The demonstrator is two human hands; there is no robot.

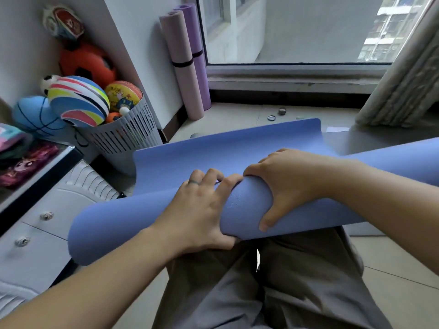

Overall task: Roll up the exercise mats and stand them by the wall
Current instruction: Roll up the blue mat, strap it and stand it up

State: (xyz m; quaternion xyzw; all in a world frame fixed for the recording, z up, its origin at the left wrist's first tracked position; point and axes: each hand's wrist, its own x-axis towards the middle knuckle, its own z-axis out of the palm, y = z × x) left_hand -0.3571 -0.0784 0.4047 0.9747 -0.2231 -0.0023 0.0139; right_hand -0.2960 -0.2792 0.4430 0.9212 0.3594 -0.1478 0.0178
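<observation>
Across the person's lap lies the blue mat [154, 167], partly rolled: its thick roll runs from lower left to the right edge of view, and the unrolled end spreads forward over the floor [392, 269] toward the window [297, 29]. Both hands clasp the roll at its middle. The left hand [202, 210] curls its fingers over the top with the thumb underneath, and the right hand [285, 186] wraps it just beside, thumb on the near side. By the wall [147, 43] stand two rolled mats, each upright and banded in black: a pink mat [183, 67] in front and a purple mat [200, 72] touching it behind. Left of them, a white slotted basket [123, 136] holds balls: a striped ball [78, 100] bulging over its rim, a yellow cartoon ball [122, 93] beside that, and a small white ball [124, 111] at the rim. An orange football [85, 60] sits higher behind; whether the basket carries it I cannot tell. A blue basketball [35, 115] lies beside the basket.
</observation>
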